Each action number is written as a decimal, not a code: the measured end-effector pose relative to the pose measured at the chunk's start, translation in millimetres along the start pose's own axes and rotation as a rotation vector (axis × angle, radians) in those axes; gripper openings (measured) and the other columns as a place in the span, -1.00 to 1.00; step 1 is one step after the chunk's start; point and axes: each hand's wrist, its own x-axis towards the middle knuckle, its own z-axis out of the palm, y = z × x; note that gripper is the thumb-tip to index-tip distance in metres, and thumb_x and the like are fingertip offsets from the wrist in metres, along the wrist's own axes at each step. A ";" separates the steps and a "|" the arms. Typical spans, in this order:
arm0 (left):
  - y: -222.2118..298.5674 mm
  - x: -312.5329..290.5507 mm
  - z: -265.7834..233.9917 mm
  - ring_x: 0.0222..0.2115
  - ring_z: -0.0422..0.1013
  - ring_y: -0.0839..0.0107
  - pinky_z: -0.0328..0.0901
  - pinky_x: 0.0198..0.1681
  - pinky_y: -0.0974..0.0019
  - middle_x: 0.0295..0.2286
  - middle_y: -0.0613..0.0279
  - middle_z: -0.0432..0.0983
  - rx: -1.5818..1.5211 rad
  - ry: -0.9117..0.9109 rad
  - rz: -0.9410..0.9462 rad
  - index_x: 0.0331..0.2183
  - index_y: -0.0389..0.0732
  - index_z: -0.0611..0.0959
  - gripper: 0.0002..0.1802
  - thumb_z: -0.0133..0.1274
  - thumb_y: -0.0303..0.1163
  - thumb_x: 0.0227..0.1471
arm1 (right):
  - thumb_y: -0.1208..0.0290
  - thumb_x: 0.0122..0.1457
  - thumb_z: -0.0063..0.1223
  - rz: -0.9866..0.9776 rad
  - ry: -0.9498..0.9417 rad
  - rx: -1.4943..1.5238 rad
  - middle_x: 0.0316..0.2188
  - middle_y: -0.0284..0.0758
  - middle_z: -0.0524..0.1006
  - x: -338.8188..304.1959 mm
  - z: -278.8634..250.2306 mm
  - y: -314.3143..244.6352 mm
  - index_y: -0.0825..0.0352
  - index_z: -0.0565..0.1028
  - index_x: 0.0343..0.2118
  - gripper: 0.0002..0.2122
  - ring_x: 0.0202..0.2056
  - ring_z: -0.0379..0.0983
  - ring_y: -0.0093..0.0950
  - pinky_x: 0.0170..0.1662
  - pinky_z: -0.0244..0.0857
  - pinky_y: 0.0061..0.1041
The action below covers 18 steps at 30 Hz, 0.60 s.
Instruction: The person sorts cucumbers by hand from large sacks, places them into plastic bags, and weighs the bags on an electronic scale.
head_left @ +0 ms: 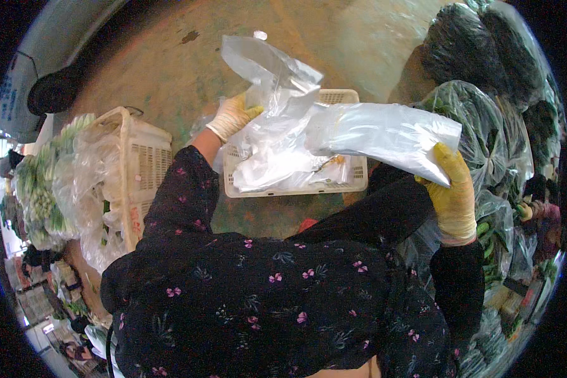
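A white plastic basket (360, 173) sits on the floor in front of me, with crumpled clear plastic bags (268, 160) inside it. My left hand (234, 116), in a yellow and white glove, is closed on a clear plastic bag (264, 63) that rises above the basket's far left side. On the right, my right hand (452, 195), gloved in yellow, grips the near end of a flat bundle of silvery clear plastic bags (384, 132). That bundle stretches leftward over the basket. Its layers are too glossy to tell apart.
To my left stands a tall white crate (148, 164) beside bagged green and white vegetables (41, 189). Clear bags of leafy greens (479, 126) lie at my right, and dark stuffed bags (463, 50) stand behind them. Another person's hand (529, 211) shows at the far right.
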 end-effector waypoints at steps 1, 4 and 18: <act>-1.9 -1.4 -0.1 -0.20 0.42 0.16 0.27 -0.07 0.25 -0.20 -0.02 0.50 0.053 -0.008 -0.036 -0.04 -0.23 0.48 -0.46 0.17 -0.24 -0.08 | 0.26 0.13 0.03 -0.033 0.002 -0.058 -0.25 -0.28 0.48 0.5 -0.3 2.3 0.40 0.36 -0.04 -0.60 -0.30 0.43 -0.50 -0.35 0.32 -0.55; -26.1 -13.6 8.9 -0.18 0.41 0.05 0.28 -0.06 0.18 -0.21 -0.05 0.49 0.317 0.193 -0.050 -0.06 -0.21 0.49 -0.46 0.15 -0.29 -0.16 | 0.30 0.16 -0.02 -0.018 0.140 -0.011 -0.27 -0.26 0.47 -5.7 -10.3 5.4 0.40 0.35 -0.05 -0.65 -0.28 0.42 -0.43 -0.24 0.34 -0.46; -172.5 -62.3 50.7 -0.23 0.44 0.14 0.36 -0.19 0.13 -0.11 -0.02 0.44 -0.288 0.313 -0.860 0.05 -0.28 0.32 -0.05 0.32 -0.03 -0.35 | 0.67 0.11 0.02 -0.274 0.586 -0.206 -0.05 -0.21 0.44 -75.4 -162.0 -17.8 0.42 0.30 0.09 -0.56 -0.08 0.40 -0.49 0.00 0.26 -0.59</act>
